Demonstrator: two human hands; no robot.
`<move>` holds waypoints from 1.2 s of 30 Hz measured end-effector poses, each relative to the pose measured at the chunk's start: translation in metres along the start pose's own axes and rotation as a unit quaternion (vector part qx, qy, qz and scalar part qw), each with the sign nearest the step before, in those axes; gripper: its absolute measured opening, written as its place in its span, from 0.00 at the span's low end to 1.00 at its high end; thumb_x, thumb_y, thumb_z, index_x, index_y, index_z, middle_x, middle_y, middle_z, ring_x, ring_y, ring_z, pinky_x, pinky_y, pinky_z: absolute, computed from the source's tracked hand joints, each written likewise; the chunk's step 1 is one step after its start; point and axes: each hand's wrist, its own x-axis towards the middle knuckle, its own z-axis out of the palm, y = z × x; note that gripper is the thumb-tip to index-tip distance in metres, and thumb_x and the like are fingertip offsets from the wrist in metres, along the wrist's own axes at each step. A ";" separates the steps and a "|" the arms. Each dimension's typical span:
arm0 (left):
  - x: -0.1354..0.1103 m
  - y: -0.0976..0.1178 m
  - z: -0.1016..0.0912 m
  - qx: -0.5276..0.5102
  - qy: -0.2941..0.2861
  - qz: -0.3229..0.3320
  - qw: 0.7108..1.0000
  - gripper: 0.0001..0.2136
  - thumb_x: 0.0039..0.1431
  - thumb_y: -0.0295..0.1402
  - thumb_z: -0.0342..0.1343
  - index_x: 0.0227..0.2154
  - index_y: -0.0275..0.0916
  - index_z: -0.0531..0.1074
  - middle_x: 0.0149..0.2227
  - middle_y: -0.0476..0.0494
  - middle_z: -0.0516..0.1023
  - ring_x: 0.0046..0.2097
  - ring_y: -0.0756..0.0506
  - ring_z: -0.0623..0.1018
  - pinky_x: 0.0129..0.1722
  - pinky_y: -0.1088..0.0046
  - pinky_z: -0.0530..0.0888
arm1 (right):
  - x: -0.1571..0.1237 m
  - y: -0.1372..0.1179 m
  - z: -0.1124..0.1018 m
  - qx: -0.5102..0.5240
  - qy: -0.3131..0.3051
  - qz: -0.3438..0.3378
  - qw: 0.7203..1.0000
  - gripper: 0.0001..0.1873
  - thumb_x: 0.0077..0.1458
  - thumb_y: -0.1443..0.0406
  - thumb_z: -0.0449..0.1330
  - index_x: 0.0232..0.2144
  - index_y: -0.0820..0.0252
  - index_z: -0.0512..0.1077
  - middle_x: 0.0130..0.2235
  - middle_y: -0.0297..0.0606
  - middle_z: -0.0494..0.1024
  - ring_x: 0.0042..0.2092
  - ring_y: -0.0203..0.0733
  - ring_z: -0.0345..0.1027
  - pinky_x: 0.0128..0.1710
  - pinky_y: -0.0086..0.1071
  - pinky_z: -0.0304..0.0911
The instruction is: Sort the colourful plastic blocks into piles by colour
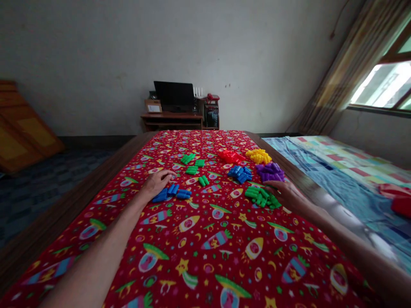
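Note:
My left hand (158,182) rests at the left of the cloth with its fingers loosely bent and apart, and I see nothing held in it. Just below its fingers lie short blue tube-shaped pieces (183,194), set side by side in small groups. Beyond them are small rows of green tube-shaped pieces (192,170). On the right, my right hand (280,191) reaches over the edge of a green pile (260,195), fingers apart, its fingertips close to a purple pile (270,172). Whether it touches either pile is hard to tell. A darker blue pile (239,173) lies left of the purple one.
Red pieces (231,156) and yellow pieces (258,155) are heaped farther back. A red patterned cloth (205,265) covers the long table. Behind its far end stands a desk with a monitor (174,95). A bed (337,171) is along the right, a wooden cabinet (27,126) at the left.

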 end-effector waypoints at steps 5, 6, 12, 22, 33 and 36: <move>-0.001 0.001 -0.001 0.005 0.000 0.000 1.000 0.17 0.50 0.42 0.48 0.33 0.40 0.78 0.30 0.46 0.80 0.29 0.45 0.77 0.30 0.72 0.73 | -0.007 -0.012 -0.002 -0.015 0.014 -0.021 1.000 0.18 0.65 0.59 0.49 0.46 0.60 0.74 0.41 0.46 0.81 0.40 0.45 0.76 0.38 0.34 0.71; -0.001 0.002 -0.001 0.004 0.001 0.000 1.000 0.17 0.50 0.42 0.48 0.33 0.40 0.78 0.30 0.46 0.80 0.29 0.45 0.77 0.30 0.73 0.73 | -0.004 -0.014 -0.005 -0.012 0.019 -0.029 0.999 0.17 0.65 0.60 0.48 0.46 0.60 0.74 0.41 0.46 0.81 0.41 0.44 0.76 0.40 0.34 0.71; -0.002 0.002 0.000 -0.006 0.008 0.000 1.000 0.17 0.50 0.42 0.47 0.32 0.40 0.78 0.28 0.47 0.80 0.27 0.45 0.76 0.28 0.73 0.72 | 0.050 -0.043 -0.010 -0.006 -0.018 -0.063 0.998 0.16 0.66 0.64 0.48 0.38 0.62 0.74 0.37 0.44 0.80 0.34 0.39 0.74 0.34 0.30 0.65; -0.001 -0.002 0.000 -0.010 0.000 0.013 1.000 0.16 0.52 0.41 0.48 0.34 0.41 0.78 0.28 0.48 0.80 0.29 0.45 0.76 0.31 0.73 0.73 | 0.195 -0.147 0.098 -0.037 -0.175 -0.162 0.970 0.13 0.64 0.68 0.51 0.47 0.69 0.70 0.45 0.51 0.76 0.45 0.43 0.69 0.44 0.33 0.62; 0.001 -0.004 -0.002 -0.005 -0.008 0.016 1.000 0.17 0.52 0.43 0.49 0.34 0.41 0.79 0.29 0.46 0.81 0.31 0.43 0.77 0.33 0.71 0.73 | 0.196 -0.148 0.127 -0.046 -0.203 -0.130 0.969 0.14 0.59 0.66 0.59 0.46 0.70 0.72 0.48 0.53 0.75 0.51 0.50 0.66 0.53 0.42 0.59; 0.001 -0.004 -0.001 -0.013 -0.001 0.009 1.000 0.17 0.50 0.44 0.48 0.33 0.41 0.79 0.28 0.47 0.81 0.28 0.44 0.76 0.30 0.72 0.72 | 0.190 -0.141 0.114 -0.007 -0.195 -0.136 0.971 0.12 0.60 0.66 0.59 0.44 0.68 0.73 0.45 0.49 0.77 0.48 0.44 0.69 0.48 0.35 0.62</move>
